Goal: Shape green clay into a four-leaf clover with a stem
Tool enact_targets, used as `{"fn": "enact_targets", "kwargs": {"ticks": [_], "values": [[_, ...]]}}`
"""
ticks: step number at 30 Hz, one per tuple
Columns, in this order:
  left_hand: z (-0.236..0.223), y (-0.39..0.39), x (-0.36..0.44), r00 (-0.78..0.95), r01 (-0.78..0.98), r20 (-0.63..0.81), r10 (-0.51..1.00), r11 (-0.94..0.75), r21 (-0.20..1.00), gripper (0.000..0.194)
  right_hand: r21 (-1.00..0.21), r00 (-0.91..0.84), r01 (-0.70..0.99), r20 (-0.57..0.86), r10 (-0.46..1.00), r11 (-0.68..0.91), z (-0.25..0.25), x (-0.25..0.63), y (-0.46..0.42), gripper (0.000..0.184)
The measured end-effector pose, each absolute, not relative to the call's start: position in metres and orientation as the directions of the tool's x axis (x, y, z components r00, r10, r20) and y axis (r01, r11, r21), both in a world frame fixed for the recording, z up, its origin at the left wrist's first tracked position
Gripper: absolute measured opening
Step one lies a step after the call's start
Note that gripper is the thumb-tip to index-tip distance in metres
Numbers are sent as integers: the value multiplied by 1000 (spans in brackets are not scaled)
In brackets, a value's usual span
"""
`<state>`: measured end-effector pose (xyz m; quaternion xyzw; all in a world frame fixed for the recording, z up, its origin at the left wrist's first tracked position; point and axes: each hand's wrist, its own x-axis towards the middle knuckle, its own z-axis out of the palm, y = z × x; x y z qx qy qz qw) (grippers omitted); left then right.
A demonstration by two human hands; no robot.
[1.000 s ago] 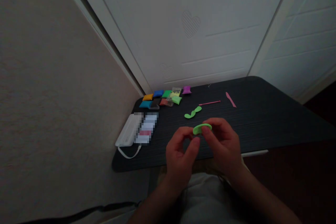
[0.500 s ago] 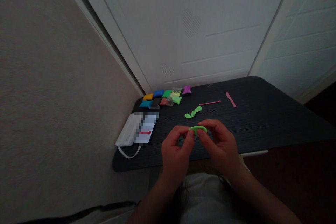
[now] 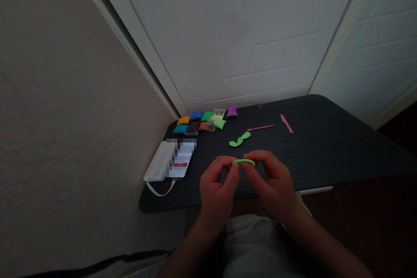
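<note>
Head view: I look down in dim light on a dark table (image 3: 339, 147) set against a white panel (image 3: 276, 39).
Green piece (image 3: 243, 160): it is held above the near part of the table, between both sets of fingertips, seen almost edge-on as a thin, slightly arched band.
Left hand (image 3: 215, 191): thumb and fingers are closed on the piece's left end.
Right hand (image 3: 276, 186): thumb and fingers pinch its right end.
Just changed: a second ago the left thumb stood apart and a broader face showed; now both hands grip and the piece has turned edge-on. I judge it is steadier for shaping this way.
Hard to see: fingers hide both ends, so I can't tell how evenly flat it is.
Wavy green strip (image 3: 240, 141): it lies on the table just beyond the hands.
Pink tools: a thin stick (image 3: 260, 127) near that strip, a knife (image 3: 287, 124) farther right.
Far left: coloured packets (image 3: 196, 115), with a phone (image 3: 183, 160) nearer.
</note>
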<state>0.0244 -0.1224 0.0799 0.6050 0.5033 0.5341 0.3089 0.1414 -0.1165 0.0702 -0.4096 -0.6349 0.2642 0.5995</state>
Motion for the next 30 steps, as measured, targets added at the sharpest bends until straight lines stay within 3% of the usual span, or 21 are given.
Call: {"fn": "enact_targets", "kwargs": {"ticks": [11,19,23,30], "values": [[83,-122,25,-37,325,284,958,-257,910,14,-836,27,192,528,849,514,70,141,-116,13],[83,-121,22,-10,229,305,952,-295,928,16,-859,38,179,494,869,480,70,143,-115,13],[82,-120,21,-40,318,316,948,-288,903,14,-868,31,149,483,875,474,67,142,-115,13],[84,-118,20,-48,322,297,954,-266,909,15,-867,-19,110,488,873,487,68,144,-113,28]]}}
